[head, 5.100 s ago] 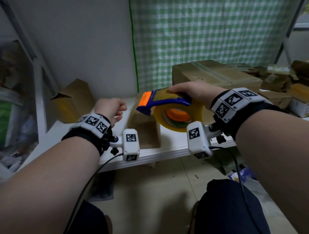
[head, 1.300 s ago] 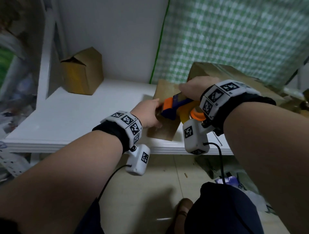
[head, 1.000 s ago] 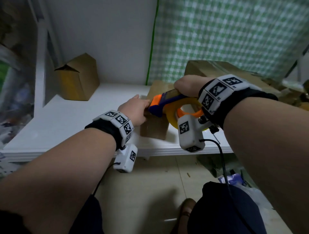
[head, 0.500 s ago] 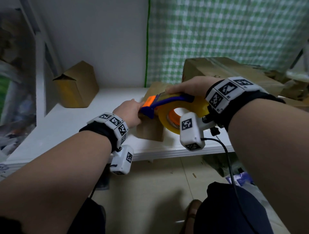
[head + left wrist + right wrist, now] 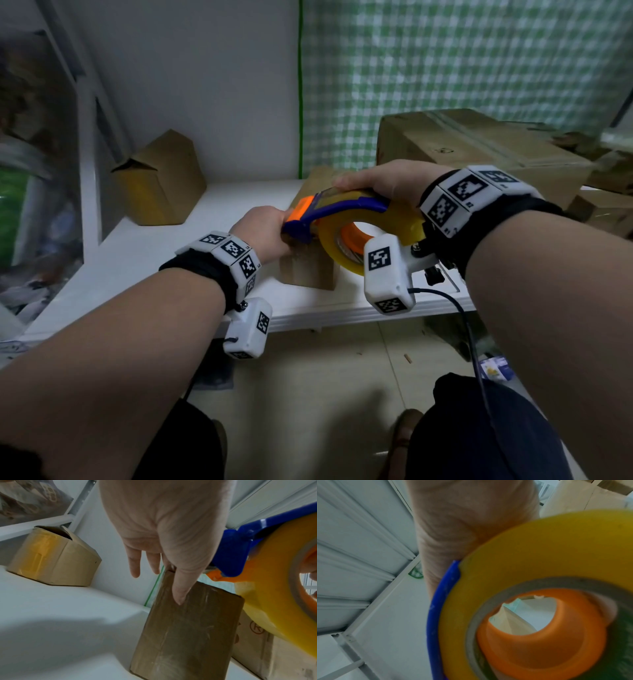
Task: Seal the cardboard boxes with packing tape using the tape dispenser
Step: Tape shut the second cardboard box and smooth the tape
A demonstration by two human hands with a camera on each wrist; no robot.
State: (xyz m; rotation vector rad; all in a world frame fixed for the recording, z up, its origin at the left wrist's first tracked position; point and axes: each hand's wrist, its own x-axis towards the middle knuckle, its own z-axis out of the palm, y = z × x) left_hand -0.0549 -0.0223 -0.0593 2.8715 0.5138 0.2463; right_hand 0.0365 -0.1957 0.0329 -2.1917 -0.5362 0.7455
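A small brown cardboard box (image 5: 308, 272) (image 5: 185, 635) stands near the front edge of a white shelf (image 5: 154, 260). My left hand (image 5: 274, 226) (image 5: 163, 585) holds its near top corner, with the thumb down the front face and the fingers over the top. My right hand (image 5: 370, 181) (image 5: 462, 534) grips the tape dispenser (image 5: 342, 219) (image 5: 240, 547), which has a blue frame, an orange nose and a yellow tape roll (image 5: 539, 561). The nose sits at the box's near top edge, right beside my left hand. The box top under the dispenser is hidden.
An open-topped box (image 5: 161, 181) (image 5: 51, 558) sits at the back left against the wall. A large taped carton (image 5: 479, 147) stands close to the right, with more boxes beyond. A green checked curtain (image 5: 462, 68) hangs behind. A white upright (image 5: 89, 171) is at the left.
The dispenser has come toward me along the box top, from tilted nose-down to nearly level at the near edge. My left hand has stayed on the box.
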